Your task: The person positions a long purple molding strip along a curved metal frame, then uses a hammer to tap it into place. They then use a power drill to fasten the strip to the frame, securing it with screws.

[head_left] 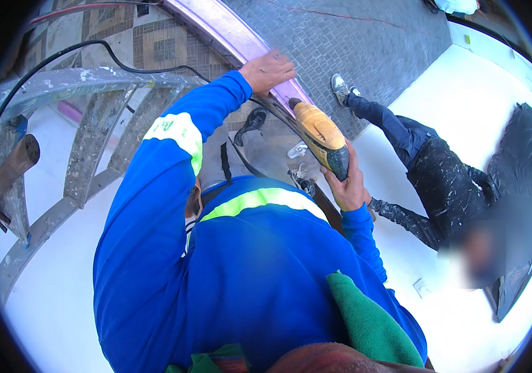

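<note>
My left hand [269,71] lies over a long, pinkish-purple metal profile [213,25], its fingers curled across the edge. A yellow and black power drill [321,127] is in my right hand [350,183], which wraps round its dark rear end. The drill's chuck [294,102] points up toward the profile, close to my left hand. Whether a bit touches the metal is too small to tell.
At the left stands a paint-spattered ladder [95,140] with a hammer [16,166] hanging on it. A black cable [114,53] crosses above. On the right, a person in dark, paint-flecked clothes [443,180] stands close, one arm reaching toward my right side. Grey paving [340,46] lies below.
</note>
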A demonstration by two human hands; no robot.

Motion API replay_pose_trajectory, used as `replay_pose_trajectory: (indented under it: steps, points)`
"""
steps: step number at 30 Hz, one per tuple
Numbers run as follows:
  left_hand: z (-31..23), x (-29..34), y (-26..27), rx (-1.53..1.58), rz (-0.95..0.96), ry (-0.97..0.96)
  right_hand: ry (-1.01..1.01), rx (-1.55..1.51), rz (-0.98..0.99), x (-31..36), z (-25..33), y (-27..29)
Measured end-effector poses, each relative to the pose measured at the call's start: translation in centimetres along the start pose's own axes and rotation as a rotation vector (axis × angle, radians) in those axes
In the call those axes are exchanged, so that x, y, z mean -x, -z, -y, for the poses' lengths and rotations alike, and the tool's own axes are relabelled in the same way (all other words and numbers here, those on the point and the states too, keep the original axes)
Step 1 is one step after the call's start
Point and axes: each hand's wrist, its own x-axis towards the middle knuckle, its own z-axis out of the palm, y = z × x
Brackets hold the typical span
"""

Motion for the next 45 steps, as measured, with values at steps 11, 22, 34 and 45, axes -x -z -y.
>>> replay_pose_trajectory:
  steps: [11,22,34,45]
  points:
    - [-0.1,0.0,0.2,-0.023,0.034,0.015,0.001,0.163,0.051,-1.4,1.6,1.0]
    - [2.0,0.7,1.8,0.112,0.086,0.051,-0.109,0.38,0.151,-3.6,4.6,1.7]
    - [1.2,1.4,1.6,0.101,0.063,0.072,-0.19,0.324,0.229,-4.3,5.2,2.5]
    - [1.4,1.4,0.1,0.045,-0.071,0.084,-0.232,0.327,0.144,-3.4,5.9,-0.3]
